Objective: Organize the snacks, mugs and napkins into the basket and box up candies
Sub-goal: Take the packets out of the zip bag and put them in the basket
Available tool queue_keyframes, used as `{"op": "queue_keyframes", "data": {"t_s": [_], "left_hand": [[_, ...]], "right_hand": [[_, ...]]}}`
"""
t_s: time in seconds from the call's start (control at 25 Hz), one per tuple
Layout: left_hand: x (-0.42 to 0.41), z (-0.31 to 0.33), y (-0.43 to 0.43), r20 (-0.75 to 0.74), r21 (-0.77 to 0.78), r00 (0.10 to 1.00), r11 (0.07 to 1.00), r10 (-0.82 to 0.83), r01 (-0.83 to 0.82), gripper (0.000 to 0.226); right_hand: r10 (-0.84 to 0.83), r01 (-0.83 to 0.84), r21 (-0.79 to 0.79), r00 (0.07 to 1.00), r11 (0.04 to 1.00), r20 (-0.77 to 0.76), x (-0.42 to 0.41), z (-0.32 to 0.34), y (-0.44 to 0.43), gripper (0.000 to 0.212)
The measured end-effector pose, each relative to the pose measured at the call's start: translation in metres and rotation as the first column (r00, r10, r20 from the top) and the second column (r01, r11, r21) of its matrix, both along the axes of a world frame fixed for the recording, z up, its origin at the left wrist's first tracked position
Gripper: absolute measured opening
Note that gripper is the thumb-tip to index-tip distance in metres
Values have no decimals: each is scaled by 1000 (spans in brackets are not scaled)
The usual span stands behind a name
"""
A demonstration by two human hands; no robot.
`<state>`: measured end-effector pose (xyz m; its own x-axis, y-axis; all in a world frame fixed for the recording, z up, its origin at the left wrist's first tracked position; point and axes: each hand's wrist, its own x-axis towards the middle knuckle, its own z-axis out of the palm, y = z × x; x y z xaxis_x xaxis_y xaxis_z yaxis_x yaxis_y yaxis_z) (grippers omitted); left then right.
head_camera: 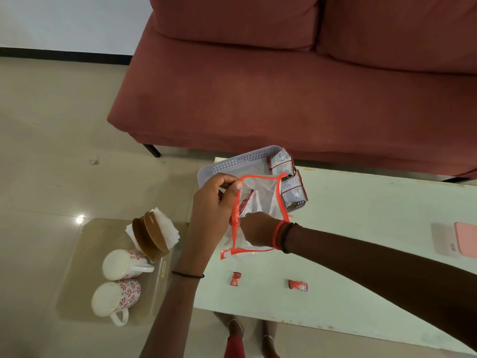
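Observation:
My left hand (pixel 215 200) pinches the top edge of a clear pouch (pixel 260 200) with orange trim and holds it open above the white table (pixel 361 228). My right hand (pixel 258 229) is pushed inside the pouch; its fingers are hidden by the plastic. A red candy shows inside the pouch near its left edge. Two red-wrapped candies (pixel 235 279) (pixel 298 285) lie on the table below the pouch. Behind it stands a grey perforated basket (pixel 232 162) with snack packets (pixel 289 177) in its right side.
A glass side table (pixel 77 254) at the left holds two white mugs with red flowers (pixel 121 264) (pixel 113 299) and a brown napkin holder (pixel 149 236) with white napkins. A pink box (pixel 462 240) lies at the table's right edge. A red sofa (pixel 284 86) stands behind.

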<state>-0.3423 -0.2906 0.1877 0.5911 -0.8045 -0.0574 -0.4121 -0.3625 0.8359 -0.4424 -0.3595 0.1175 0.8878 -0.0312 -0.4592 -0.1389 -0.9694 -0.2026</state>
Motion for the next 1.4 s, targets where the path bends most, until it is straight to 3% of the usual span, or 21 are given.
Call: {"op": "queue_keyframes", "data": {"t_s": [0.04,0.12,0.2,0.36,0.48,0.64,0.76,0.84,0.96,1.04,1.16,1.28,1.4], "left_hand": [[2,0,-1,4,10,1000,1000,7,-7,22],[6,0,-1,11,38,1000,999,21,-21,25],[11,0,-2,1,62,1000,998,23,-23,25],[16,-2,-2,-50,86,999,996,17,-13,23],[18,-5,0,-69,107,997,994,29,-21,22],[28,-8,2,-88,97,994,994,59,-51,22],[38,-9,2,-52,112,995,991,82,-75,25],[43,-8,-1,-41,111,996,991,80,-75,24],[51,-5,-9,-48,91,995,992,87,-82,23],[56,-4,-16,-61,86,993,992,97,-92,24],[65,-4,-24,-91,81,990,992,108,-101,24],[72,-6,-32,-87,84,991,992,99,-91,20],[77,-9,-38,-93,65,993,995,77,-71,18]], "right_hand": [[-10,17,-63,993,998,115,0,3,-1,32],[23,-22,-41,999,999,37,9,19,-6,26],[-82,82,-56,997,995,12,10,27,-12,27],[-115,126,-45,974,991,195,6,68,-25,27],[-136,145,-29,970,989,202,4,99,-36,31],[-292,243,194,913,950,286,-12,148,-59,35],[-486,368,357,806,859,339,-37,179,-81,34],[-658,497,452,672,740,339,-53,181,-98,28],[-877,584,679,436,445,201,-71,159,-123,21],[-963,621,745,245,245,112,-78,123,-137,19],[-991,771,622,100,132,86,-79,42,-146,21],[-995,907,408,84,102,60,-68,-43,-140,24],[-998,935,352,52,34,-40,-57,-105,-129,27]]}}
